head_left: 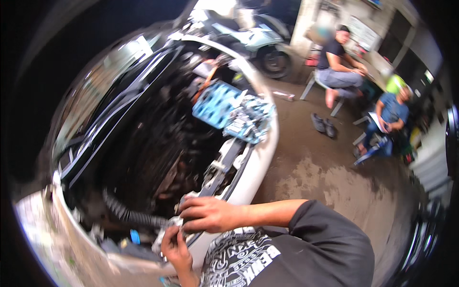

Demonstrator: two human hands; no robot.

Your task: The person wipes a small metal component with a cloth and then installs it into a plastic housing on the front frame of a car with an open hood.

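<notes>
Both my hands work close together at the front edge of a white car's engine bay (143, 158). My right hand (210, 214) reaches in from the right, fingers curled over the front crossmember. Just below it, my left hand (178, 251) has thumb and fingers pinched together, its tips almost touching the right fingers. Whatever small piece they hold is hidden by the fingers. A black corrugated hose (136, 216) ends beside my hands. Farther along the crossmember (224, 162), a light-blue tray with holes (215, 103) lies across the bay, next to a pile of small metal parts (248, 119).
The white front bumper (260, 162) curves between me and the wet floor (330, 191). Two seated people (337, 62) are at the right, with dark shoes (323, 125) near them. A motorcycle (258, 40) stands beyond the car. A small blue cap (135, 236) sits near the hose.
</notes>
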